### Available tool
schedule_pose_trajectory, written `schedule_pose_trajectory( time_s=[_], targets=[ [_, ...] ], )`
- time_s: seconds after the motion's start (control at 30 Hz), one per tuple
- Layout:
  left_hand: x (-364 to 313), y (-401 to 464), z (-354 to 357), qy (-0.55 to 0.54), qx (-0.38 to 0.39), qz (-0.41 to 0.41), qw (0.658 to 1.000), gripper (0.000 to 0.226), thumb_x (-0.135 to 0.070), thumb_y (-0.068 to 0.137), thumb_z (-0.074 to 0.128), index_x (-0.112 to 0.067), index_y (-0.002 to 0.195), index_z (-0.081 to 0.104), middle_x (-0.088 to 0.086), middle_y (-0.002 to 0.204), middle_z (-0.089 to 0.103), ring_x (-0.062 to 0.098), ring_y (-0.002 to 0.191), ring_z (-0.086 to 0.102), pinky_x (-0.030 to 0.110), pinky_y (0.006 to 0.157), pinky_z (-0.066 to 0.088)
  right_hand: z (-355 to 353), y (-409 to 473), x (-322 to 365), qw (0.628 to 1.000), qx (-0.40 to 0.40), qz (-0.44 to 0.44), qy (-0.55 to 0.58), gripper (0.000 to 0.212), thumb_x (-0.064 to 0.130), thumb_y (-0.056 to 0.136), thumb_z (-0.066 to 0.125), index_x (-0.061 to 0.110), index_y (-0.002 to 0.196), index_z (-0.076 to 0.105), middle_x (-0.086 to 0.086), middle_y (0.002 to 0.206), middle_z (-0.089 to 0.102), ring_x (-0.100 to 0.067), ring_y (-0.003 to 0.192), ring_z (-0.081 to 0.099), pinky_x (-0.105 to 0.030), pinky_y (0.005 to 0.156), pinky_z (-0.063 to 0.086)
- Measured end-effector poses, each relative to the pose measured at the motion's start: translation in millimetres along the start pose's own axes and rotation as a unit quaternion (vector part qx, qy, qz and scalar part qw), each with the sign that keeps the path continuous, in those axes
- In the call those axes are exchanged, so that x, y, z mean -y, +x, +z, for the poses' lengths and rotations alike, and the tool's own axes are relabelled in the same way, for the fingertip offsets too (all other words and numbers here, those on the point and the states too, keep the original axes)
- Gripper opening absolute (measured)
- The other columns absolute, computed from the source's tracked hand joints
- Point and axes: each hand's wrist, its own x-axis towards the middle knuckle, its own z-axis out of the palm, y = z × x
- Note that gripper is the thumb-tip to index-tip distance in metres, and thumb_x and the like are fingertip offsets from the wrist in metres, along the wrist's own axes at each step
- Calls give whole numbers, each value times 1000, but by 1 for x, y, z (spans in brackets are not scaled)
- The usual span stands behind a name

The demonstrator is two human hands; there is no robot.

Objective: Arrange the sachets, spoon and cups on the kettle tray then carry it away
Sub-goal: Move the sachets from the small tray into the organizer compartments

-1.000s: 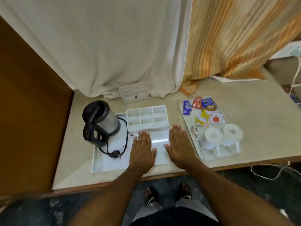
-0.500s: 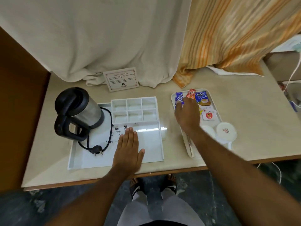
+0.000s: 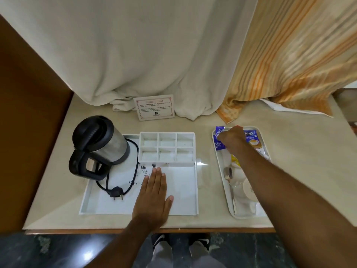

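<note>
Since the earlier frame the right hand [image 3: 232,141] has reached further back along the small tray [image 3: 222,172]; the left hand [image 3: 153,196] has stayed flat on the kettle tray [image 3: 185,188].

Left to right:
- Kettle [image 3: 100,146], black and steel, stands tilted on the kettle tray's left side; its cord and plug [image 3: 116,192] lie loose in front of it.
- Left hand: palm down, fingers [image 3: 156,176] straight and together, thumb out, holding nothing. Pressed on the tray floor just in front of the six-slot divider [image 3: 167,147], whose slots are bare.
- Card [image 3: 154,107] stands behind the kettle tray, against the curtain. Print too small to read.
- Small tray sits to the right, apart from the kettle tray.
- Right hand is over its far end, curled down onto the sachets. Purple sachet [image 3: 219,140] touches its left side; writing unreadable. Cannot tell whether the fingers have pinched anything; they are hidden under the hand.
- Blue sachet [image 3: 251,138] just right of the hand reads "Tetley Original".
- Yellow sachet [image 3: 234,158] shows partly beside the forearm.
- Spoon [image 3: 229,184] lies lengthwise along the tray's left edge; cups [image 3: 243,187] beside it, mostly hidden under the forearm.
</note>
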Motion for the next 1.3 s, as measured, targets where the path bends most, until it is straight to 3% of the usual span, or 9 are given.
schedule_pose_trajectory(
  time_s=[0.13,0.27,0.4,0.6,0.77,0.9,1.07,1.17,1.3],
  targets=[
    [-2,0,-1,-5,8,1,1000,75,-51,99,17,-3,154,3,19,163,-2,30,151,-5,47,118,7,-8,-6,3,994,43,8,99,24,15,75,72,2,88,57,-22,95,64,-34,87,64,-44,78,57],
    [-2,1,-4,-11,14,-9,1000,75,-52,99,15,-3,154,0,18,163,-7,30,150,-9,46,118,5,-11,-48,31,963,33,-144,227,12,15,68,72,16,58,65,-8,63,65,-28,64,62,-39,56,50],
    [-3,0,-5,-10,6,-5,1000,76,-51,99,20,-1,153,0,22,162,-3,33,150,-7,46,117,4,33,-103,74,905,226,-211,291,9,16,71,81,21,75,74,2,81,74,-13,75,67,-25,56,50],
    [-1,2,2,-7,15,-12,1000,77,-52,99,22,0,153,4,20,163,-5,34,150,-3,46,119,1,103,-123,89,926,137,-346,57,15,22,73,77,22,88,73,3,86,73,-17,84,65,-32,75,54],
    [0,2,5,-7,6,-16,1000,78,-54,98,21,-3,154,-1,17,163,-10,33,150,-3,46,120,1,118,-129,73,913,91,-398,-5,49,13,72,74,19,118,62,-1,110,65,-24,108,51,-32,84,49],
    [3,0,6,-8,-4,-13,1000,79,-53,98,25,-4,154,-1,18,163,-6,33,150,-2,46,122,1,92,-124,56,919,52,-383,78,51,12,77,72,17,125,55,-4,127,50,-22,110,54,-33,91,50],
    [2,0,7,5,0,5,1000,79,-53,98,23,-2,154,2,22,163,-1,35,150,-1,46,118,4,14,-65,16,950,-191,-225,98,36,20,81,63,8,115,62,-18,114,61,-37,102,58,-38,85,45],
    [1,1,3,16,14,10,1000,78,-54,97,20,0,153,8,24,162,4,35,150,0,46,117,5,-18,-28,-10,979,-184,-85,8,36,26,83,60,5,112,61,-21,113,65,-38,106,61,-38,85,48],
    [1,1,-1,27,24,11,999,78,-55,97,17,0,152,13,24,161,7,38,149,5,46,115,9,-26,-9,-18,985,-148,-68,-54,33,24,82,65,4,108,62,-19,112,67,-37,105,63,-37,83,49]
  ],
)
